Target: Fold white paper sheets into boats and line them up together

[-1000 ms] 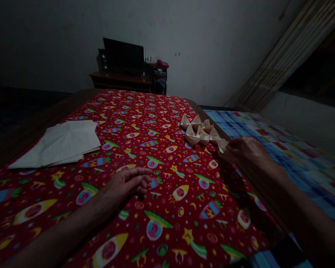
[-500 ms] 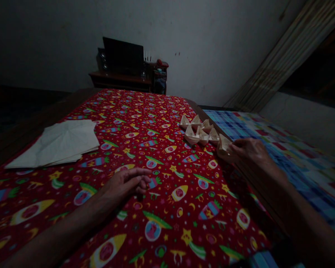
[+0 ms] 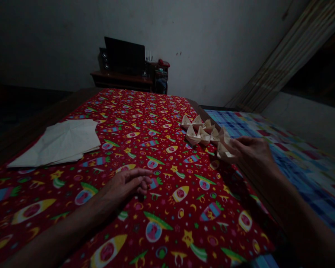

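At the table's right edge, my right hand (image 3: 252, 150) pinches a folded paper boat (image 3: 225, 149) by its near right side. That boat stands just in front of a cluster of several similar paper boats (image 3: 192, 136), overlapping the closest of them in view. My left hand (image 3: 132, 182) rests loosely over the red patterned tablecloth (image 3: 181, 227), index finger stretched out, the others slightly bent, with nothing in it. To the far left lies a stack of pale paper sheets (image 3: 67, 143), creased in a fan of fold lines.
A dark wooden table edge (image 3: 201, 112) runs along the cloth's right side. Beyond it is a plaid-covered surface (image 3: 268, 137). At the back, a black monitor (image 3: 124, 56) and a red telephone (image 3: 163, 63) stand by the wall. The room is dim.
The paper boat in my right hand now appears taller and overlaps the row of boats behind it; my right hand has shifted slightly. My left hand stays where it was.
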Action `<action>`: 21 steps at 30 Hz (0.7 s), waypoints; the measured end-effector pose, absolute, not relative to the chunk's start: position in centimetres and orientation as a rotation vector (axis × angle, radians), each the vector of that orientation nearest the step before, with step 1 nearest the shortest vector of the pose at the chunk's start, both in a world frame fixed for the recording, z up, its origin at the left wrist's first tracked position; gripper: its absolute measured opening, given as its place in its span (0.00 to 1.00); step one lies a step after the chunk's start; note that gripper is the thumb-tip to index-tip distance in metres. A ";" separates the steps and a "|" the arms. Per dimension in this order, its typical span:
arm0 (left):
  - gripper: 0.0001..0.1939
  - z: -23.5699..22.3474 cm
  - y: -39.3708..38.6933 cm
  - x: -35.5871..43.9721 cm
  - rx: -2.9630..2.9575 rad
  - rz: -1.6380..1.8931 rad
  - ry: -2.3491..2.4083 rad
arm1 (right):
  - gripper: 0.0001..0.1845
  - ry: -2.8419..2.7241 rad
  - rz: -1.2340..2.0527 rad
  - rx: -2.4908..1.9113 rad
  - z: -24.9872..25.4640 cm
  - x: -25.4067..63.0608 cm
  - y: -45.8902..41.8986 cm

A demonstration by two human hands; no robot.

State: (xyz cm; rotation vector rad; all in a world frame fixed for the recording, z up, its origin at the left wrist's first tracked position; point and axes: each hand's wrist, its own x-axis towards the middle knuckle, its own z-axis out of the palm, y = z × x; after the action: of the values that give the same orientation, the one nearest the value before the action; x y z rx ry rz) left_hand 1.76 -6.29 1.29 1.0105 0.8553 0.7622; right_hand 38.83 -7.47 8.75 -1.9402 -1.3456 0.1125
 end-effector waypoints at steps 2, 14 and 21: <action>0.13 1.2 -6.3 1.7 1.024 0.753 0.852 | 0.15 -1.153 0.420 -1.700 8.6 36.9 -8.0; 0.18 1.8 -8.4 2.6 1.127 0.693 0.692 | 0.20 -1.108 1.361 -1.331 2.7 25.5 -9.2; 0.16 1.3 -8.7 3.1 1.038 0.677 0.636 | 0.16 -1.120 1.412 -1.313 2.0 23.6 -9.9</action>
State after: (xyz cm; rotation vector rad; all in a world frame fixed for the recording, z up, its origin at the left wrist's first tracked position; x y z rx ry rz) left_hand 3.08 -8.75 1.32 1.0379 0.6364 0.6772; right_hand 23.55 -9.89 2.01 -1.3130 -1.1203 1.4123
